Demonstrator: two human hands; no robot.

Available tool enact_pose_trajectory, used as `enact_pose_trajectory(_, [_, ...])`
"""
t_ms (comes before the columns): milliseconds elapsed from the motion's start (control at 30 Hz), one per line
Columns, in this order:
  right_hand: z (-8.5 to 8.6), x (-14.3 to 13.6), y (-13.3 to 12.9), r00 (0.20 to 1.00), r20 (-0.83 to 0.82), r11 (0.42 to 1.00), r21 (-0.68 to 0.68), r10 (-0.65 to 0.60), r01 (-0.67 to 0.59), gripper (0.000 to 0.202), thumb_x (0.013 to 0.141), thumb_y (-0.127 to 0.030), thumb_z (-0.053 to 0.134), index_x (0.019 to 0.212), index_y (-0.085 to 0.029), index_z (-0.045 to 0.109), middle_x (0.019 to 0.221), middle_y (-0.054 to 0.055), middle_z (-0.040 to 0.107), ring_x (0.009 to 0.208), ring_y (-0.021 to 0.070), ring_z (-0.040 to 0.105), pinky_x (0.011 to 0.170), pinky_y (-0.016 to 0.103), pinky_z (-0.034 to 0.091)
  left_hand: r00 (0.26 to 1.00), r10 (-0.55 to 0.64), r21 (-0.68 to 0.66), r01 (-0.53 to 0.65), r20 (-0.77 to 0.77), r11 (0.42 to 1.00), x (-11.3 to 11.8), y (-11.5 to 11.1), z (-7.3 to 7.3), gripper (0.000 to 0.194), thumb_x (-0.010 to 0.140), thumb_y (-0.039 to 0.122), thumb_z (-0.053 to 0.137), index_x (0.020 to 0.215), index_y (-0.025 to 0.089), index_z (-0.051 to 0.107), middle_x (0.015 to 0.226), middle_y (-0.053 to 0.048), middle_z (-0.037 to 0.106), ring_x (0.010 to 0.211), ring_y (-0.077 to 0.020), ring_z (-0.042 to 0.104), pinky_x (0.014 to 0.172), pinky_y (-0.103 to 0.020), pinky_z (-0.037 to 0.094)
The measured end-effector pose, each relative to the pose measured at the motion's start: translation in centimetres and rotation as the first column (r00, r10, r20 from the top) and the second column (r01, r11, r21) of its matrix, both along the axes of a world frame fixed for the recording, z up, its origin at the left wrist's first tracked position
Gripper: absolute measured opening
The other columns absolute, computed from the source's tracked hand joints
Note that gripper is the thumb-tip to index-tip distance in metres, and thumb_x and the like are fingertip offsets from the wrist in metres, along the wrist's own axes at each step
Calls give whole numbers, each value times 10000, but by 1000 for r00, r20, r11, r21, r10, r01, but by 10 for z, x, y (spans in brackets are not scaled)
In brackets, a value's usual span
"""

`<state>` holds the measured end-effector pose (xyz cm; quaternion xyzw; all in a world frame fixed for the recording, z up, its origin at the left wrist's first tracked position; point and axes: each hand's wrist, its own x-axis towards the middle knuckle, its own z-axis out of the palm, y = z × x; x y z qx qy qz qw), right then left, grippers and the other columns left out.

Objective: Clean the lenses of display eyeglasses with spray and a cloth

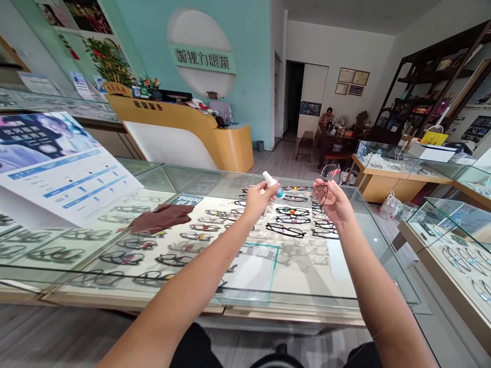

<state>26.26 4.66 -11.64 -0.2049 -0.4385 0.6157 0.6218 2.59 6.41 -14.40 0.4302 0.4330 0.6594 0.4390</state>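
Note:
My left hand [261,198] is closed round a small spray bottle [270,180] with a white top and a teal band, held above the glass display case [299,286]. In my right hand [336,202] is a pair of eyeglasses [321,193] with a thin dark frame, pinched by the fingers and tilted up. One lens carries a red mark. Below both hands, rows of eyeglass frames [286,230] lie inside the case. A brown cloth [163,219] rests crumpled on the glass to the left of my arms.
A printed card stand [65,174] stands on the case at the left. Beyond are a yellow and white reception counter [230,148], a wooden bench [305,143] and a seated person [326,120]. More glass cases [452,245] line the right side.

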Motion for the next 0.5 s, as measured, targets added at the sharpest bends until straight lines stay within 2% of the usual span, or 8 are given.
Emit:
enact_pose_trajectory(167, [-2,-4,-1,999,31,1000,0,18,-18,385,721,-443,976,782,-271,637,964,-35,831,931,152,752,855,288,620,990,-136,2,137,-18,991,9,-8,-4,442,712,484,949,946,140,800,683,12,620,511,-97,473,451,-246,339])
enact_pose_trajectory(233, [-4,-8,-1,998,62,1000,-2,17,-17,414,714,-449,983,764,-270,614,917,-39,823,923,150,748,856,282,615,982,-189,-8,189,10,982,12,-7,-7,488,764,577,901,952,149,762,732,-11,656,546,-119,542,458,-242,396])
enact_pose_trajectory(333, [-8,-17,-4,992,120,1000,-7,28,-27,455,706,-481,983,732,-259,587,894,-16,820,914,163,752,852,282,609,963,-263,-15,264,61,964,15,-5,-9,552,828,682,820,974,166,689,825,-49,716,707,-178,687,573,-263,544])
enact_pose_trajectory(400, [-10,-23,-6,986,156,998,-6,55,-55,466,705,-511,977,736,-256,587,905,6,824,917,182,760,854,299,608,932,-341,-30,347,123,938,16,-4,-9,572,835,699,812,993,175,642,876,-68,742,810,-218,747,641,-298,597])
enact_pose_trajectory(500, [-12,-29,-9,979,180,996,0,90,-91,478,688,-537,979,749,-256,598,901,10,824,894,196,769,853,316,602,874,-434,-44,453,218,890,16,-6,-7,567,815,659,858,1005,192,598,857,-51,738,861,-247,781,667,-318,616])
